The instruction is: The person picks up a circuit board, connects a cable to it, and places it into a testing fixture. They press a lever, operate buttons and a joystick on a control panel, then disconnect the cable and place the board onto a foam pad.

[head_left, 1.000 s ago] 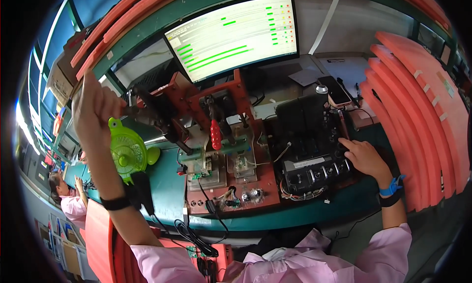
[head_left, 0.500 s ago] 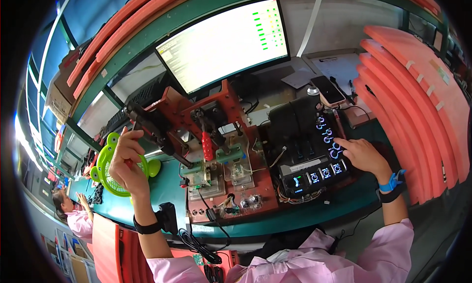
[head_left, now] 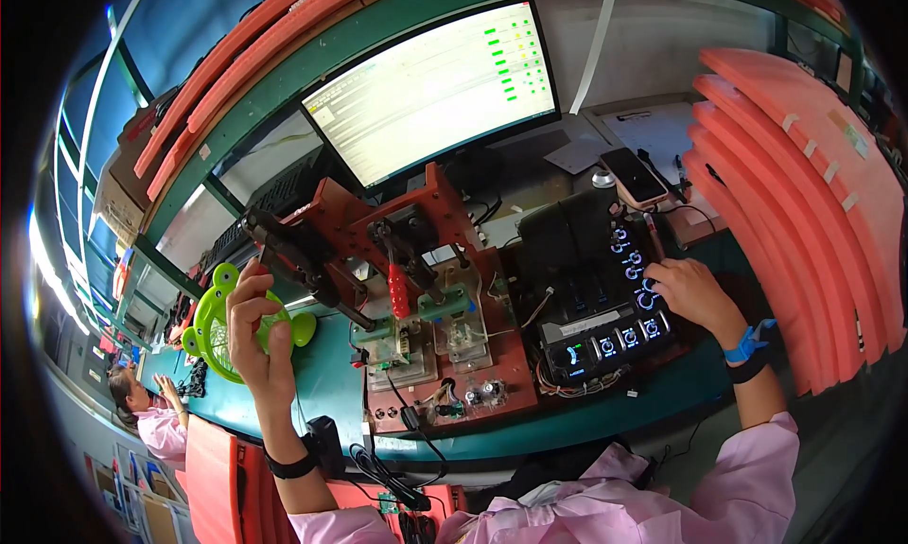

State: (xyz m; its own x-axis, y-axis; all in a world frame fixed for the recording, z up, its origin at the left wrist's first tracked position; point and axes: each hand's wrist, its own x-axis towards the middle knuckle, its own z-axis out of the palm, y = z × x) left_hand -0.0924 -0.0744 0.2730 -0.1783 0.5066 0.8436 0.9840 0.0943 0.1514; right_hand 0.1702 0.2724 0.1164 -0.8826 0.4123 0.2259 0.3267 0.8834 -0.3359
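Observation:
My left hand [head_left: 257, 341] is raised at the left of a red test fixture [head_left: 506, 359], its fingers curled around a red grip mostly hidden by them. Beside it stands a clamp with a black arm [head_left: 303, 265]; a second clamp has a red handle [head_left: 398, 291] pointing down. Beneath the clamps, small green circuit boards [head_left: 402, 345] sit in clear holders. Over on the right, my right hand [head_left: 698, 293] has its bent fingers close together at the blue-lit round knobs [head_left: 647, 302] of a black control box [head_left: 577, 328]. What its fingertips hold, if anything, is hidden.
Behind the fixture stands a lit monitor [head_left: 435, 90]. A green frog-shaped fan [head_left: 210, 326] is beside my left hand. Stacked pink foam sheets [head_left: 804, 194] rise at the right, near a phone [head_left: 634, 177]. Cables [head_left: 388, 473] hang at the front edge. Another person [head_left: 156, 412] sits far left.
My left hand has turned, so its thumb shows more plainly. The right fingers have drawn in from a stretched pose to a bent one. The view has shifted slightly.

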